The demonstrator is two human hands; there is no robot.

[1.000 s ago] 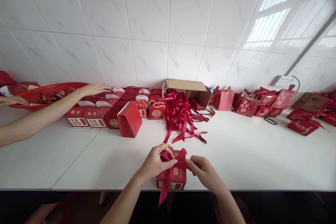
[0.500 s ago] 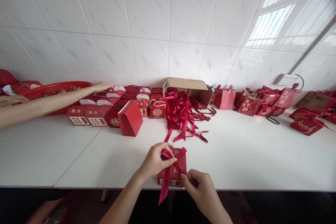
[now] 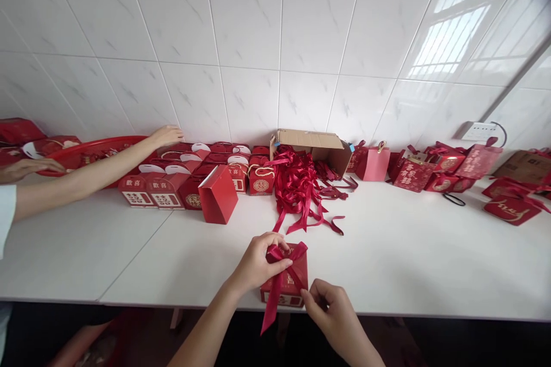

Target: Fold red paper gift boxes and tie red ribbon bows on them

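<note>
A small red gift box (image 3: 291,284) stands at the near edge of the white table (image 3: 408,264), with a dark red ribbon (image 3: 279,284) tied in a bow on top and one tail hanging over the edge. My left hand (image 3: 258,262) is closed, pinching the bow's left loop. My right hand (image 3: 331,309) is closed in a pinch at the box's lower right corner, on the ribbon end there.
A heap of loose red ribbons (image 3: 301,186) spills from a tipped cardboard box (image 3: 316,146). Several red gift boxes (image 3: 185,180) line the wall at left, more lie at right (image 3: 447,172). Another person's arm (image 3: 94,175) reaches over them beside a red basin (image 3: 81,149).
My right hand dropped from the bow's right loop to the box's lower right corner. The other person's hand lifted slightly toward the wall. The view shifted a little.
</note>
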